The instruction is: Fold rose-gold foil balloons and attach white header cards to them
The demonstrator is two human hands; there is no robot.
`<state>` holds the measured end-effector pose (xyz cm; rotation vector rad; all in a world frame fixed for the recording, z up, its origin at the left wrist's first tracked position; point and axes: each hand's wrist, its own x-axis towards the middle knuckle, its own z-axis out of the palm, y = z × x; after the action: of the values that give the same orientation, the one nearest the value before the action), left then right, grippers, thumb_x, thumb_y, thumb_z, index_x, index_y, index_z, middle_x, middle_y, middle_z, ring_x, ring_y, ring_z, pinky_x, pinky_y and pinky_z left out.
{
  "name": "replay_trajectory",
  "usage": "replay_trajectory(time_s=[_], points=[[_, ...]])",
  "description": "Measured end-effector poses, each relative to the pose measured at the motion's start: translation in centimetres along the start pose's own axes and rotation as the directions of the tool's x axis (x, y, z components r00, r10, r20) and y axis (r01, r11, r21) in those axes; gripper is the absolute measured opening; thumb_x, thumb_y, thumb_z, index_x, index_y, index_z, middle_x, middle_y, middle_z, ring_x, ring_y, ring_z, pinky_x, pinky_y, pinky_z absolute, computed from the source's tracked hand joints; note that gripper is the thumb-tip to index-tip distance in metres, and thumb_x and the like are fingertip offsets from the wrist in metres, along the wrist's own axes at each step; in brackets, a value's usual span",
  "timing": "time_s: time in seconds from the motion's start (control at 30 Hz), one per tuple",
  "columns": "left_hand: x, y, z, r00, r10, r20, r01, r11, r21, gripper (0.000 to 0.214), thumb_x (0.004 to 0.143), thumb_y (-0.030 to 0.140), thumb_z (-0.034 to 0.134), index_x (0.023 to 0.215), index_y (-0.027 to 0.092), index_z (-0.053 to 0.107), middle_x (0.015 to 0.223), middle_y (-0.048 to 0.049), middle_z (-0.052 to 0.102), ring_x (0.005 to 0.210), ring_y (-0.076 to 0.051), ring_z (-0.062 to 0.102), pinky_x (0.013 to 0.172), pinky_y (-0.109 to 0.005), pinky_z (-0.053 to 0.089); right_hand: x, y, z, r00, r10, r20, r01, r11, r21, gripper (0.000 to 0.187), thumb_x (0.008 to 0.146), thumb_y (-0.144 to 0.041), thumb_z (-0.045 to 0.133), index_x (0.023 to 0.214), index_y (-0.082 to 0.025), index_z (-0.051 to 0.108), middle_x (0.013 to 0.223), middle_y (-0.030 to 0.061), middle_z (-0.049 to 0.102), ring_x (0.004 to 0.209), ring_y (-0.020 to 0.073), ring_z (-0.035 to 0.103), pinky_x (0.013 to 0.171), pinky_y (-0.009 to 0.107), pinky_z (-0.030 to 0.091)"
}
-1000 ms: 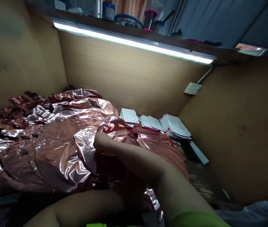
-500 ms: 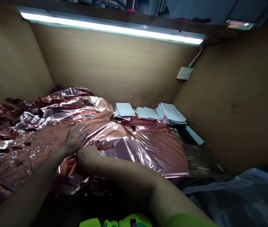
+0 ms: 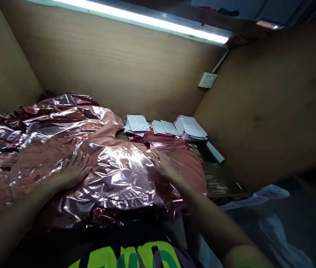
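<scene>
Foil sheets [image 3: 21,123], crumpled, heap up at my far left. Next, my left hand [image 3: 74,170] lies open, palm flat on the rose-gold foil balloon [image 3: 119,173], which is spread out in front of me with its long axis running left to right. My right hand [image 3: 164,165], fingers spread, presses its right part. Beyond that, white cards [image 3: 192,128] fan out along the wooden back wall [image 3: 119,74].

Left hand [image 3: 74,170] and right hand [image 3: 162,163] flat, fingers spread
</scene>
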<state>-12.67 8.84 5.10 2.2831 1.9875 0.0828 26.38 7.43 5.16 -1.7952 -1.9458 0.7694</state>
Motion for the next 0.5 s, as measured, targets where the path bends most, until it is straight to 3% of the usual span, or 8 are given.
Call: replay_trajectory(time_s=[0.07, 0.13, 0.17, 0.23, 0.3, 0.4, 0.5], points=[[-1.2, 2.0, -0.3, 0.995, -0.007, -0.097, 0.010, 0.999, 0.034, 0.063, 0.093, 0.037, 0.037, 0.142, -0.002, 0.038, 0.155, -0.0268, 0.022, 0.144, -0.044, 0.011, 0.111, -0.066, 0.013, 1.5, 0.0, -0.6, 0.993, 0.111, 0.027, -0.113, 0.986, 0.123, 0.032, 0.078, -0.031, 0.069, 0.106, -0.017, 0.062, 0.102, 0.0111, 0.067, 0.105, 0.0285, 0.060, 0.094, 0.041, 0.045], [-3.5, 5.0, 0.3, 0.984, 0.106, -0.146, -0.097, 0.993, 0.069, 0.076, 0.087, 0.050, 0.048, 0.147, 0.006, 0.034, 0.160, -0.0199, 0.008, 0.146, -0.042, -0.003, 0.115, -0.061, 0.007, 2.5, -0.6, -0.7, 0.983, 0.142, 0.114, -0.161, 0.970, 0.182, 0.028, 0.066, -0.021, 0.077, 0.089, -0.015, 0.063, 0.079, 0.0060, 0.065, 0.082, 0.0235, 0.063, 0.077, 0.034, 0.051], [-4.9, 6.7, 1.1, 0.956, 0.259, -0.140, -0.250, 0.965, 0.084, 0.086, 0.080, 0.060, 0.055, 0.151, 0.018, 0.029, 0.162, -0.0119, 0.004, 0.147, -0.039, -0.005, 0.117, -0.057, 0.010, 2.8, -0.9, -0.7, 0.977, 0.143, 0.158, -0.176, 0.959, 0.220, 0.025, 0.064, -0.018, 0.077, 0.084, -0.015, 0.062, 0.071, 0.0033, 0.061, 0.072, 0.0203, 0.062, 0.069, 0.031, 0.052], [-7.4, 9.6, 3.4, 0.858, 0.506, -0.094, -0.497, 0.862, 0.105, 0.107, 0.067, 0.067, 0.064, 0.154, 0.026, 0.018, 0.162, -0.0073, 0.011, 0.147, -0.039, 0.001, 0.117, -0.059, 0.011, 2.6, -1.6, -0.6, 0.963, 0.125, 0.240, -0.198, 0.931, 0.308, 0.016, 0.071, -0.019, 0.071, 0.081, -0.015, 0.060, 0.064, 0.0003, 0.057, 0.061, 0.0151, 0.059, 0.058, 0.026, 0.051], [-9.1, 11.3, 6.1, 0.825, 0.552, -0.124, -0.536, 0.833, 0.138, 0.094, 0.073, 0.050, 0.064, 0.153, 0.026, 0.021, 0.158, -0.0089, 0.025, 0.146, -0.038, 0.016, 0.117, -0.058, 0.013, 1.5, -1.7, -0.9, 0.950, 0.076, 0.302, -0.196, 0.899, 0.391, 0.010, 0.083, -0.024, 0.058, 0.087, -0.015, 0.060, 0.068, 0.0013, 0.060, 0.060, 0.0122, 0.060, 0.057, 0.023, 0.052], [-10.1, 11.0, 9.2, 0.794, 0.549, -0.262, -0.527, 0.836, 0.153, 0.075, 0.081, 0.026, 0.053, 0.151, 0.024, 0.028, 0.151, -0.0083, 0.040, 0.139, -0.032, 0.037, 0.114, -0.049, 0.029, -0.7, -0.7, -1.7, 0.934, -0.053, 0.353, -0.136, 0.862, 0.488, 0.030, 0.092, -0.029, 0.041, 0.114, -0.016, 0.058, 0.091, 0.0075, 0.067, 0.075, 0.0139, 0.067, 0.067, 0.027, 0.057], [-10.5, 9.7, 9.9, 0.742, 0.559, -0.370, -0.572, 0.816, 0.083, 0.072, 0.084, 0.028, 0.052, 0.152, 0.023, 0.027, 0.146, -0.0065, 0.047, 0.135, -0.028, 0.044, 0.109, -0.043, 0.041, -1.2, 0.2, -1.3, 0.934, -0.260, 0.244, 0.149, 0.906, 0.395, 0.051, 0.085, -0.026, 0.055, 0.135, -0.022, 0.049, 0.128, 0.0145, 0.059, 0.111, 0.0242, 0.061, 0.090, 0.044, 0.053]])
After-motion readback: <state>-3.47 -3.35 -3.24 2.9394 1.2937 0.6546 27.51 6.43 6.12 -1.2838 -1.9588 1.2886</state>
